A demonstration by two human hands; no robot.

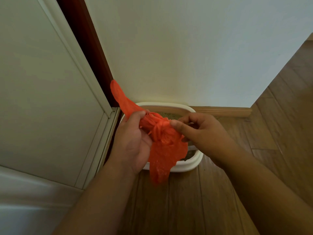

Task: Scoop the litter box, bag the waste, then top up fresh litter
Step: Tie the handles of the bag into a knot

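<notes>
Beside a pale door [42, 99] at left, a left hand [133, 143] grips a bunched orange plastic bag [162, 150] while the right hand [199, 131] pinches its gathered neck, both held above a white litter box [189, 164] on the wooden floor [211, 192] against the far wall [186, 48].

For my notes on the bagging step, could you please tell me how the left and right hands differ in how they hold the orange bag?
The left hand grips the orange bag bunched in its curled fingers; the right hand only pinches it at the fingertips. The left palm faces up, the right faces down. Both hold it above the litter box.
</notes>
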